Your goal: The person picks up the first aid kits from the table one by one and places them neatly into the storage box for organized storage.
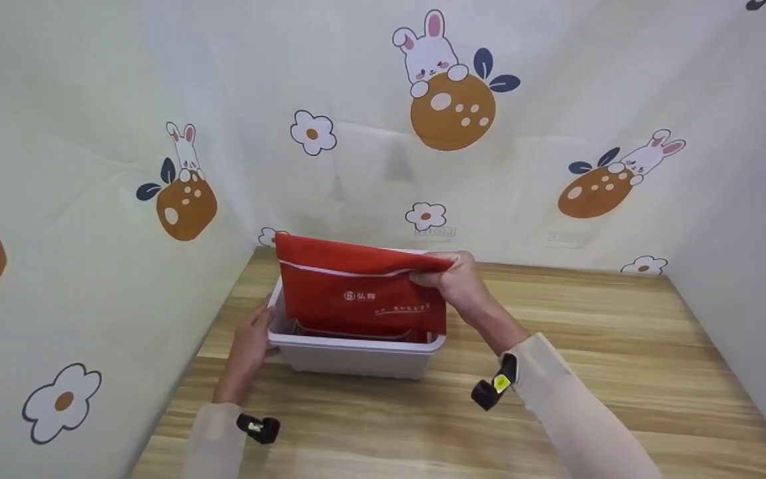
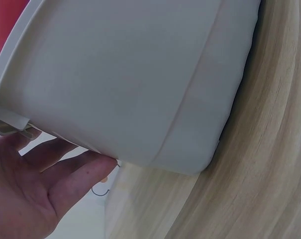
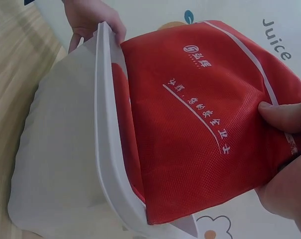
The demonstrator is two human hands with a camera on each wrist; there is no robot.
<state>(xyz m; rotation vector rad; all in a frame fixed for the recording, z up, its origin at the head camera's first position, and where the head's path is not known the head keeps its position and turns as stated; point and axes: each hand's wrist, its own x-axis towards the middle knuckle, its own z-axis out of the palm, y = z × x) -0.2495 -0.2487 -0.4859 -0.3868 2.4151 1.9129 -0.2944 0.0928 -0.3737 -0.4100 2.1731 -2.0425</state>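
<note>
A red fabric pouch [image 1: 356,293] with a white stripe and white lettering hangs half inside a white plastic bin [image 1: 356,359], its top above the rim. My right hand [image 1: 457,283] pinches the pouch near its upper right corner, thumb on the front in the right wrist view. My left hand [image 1: 253,339] grips the left side of the bin at its rim, fingers against the outer wall [image 2: 115,74] in the left wrist view. More red fabric [image 3: 124,114] lies within the bin behind the rim, mostly hidden by the pouch.
The bin stands on a wood-grain table [image 1: 589,372]. Pale cloth walls [image 1: 356,179] printed with rabbits, oranges and flowers close in the back and both sides. A black camera mount [image 1: 493,386] is strapped to the right wrist, another [image 1: 260,428] to the left.
</note>
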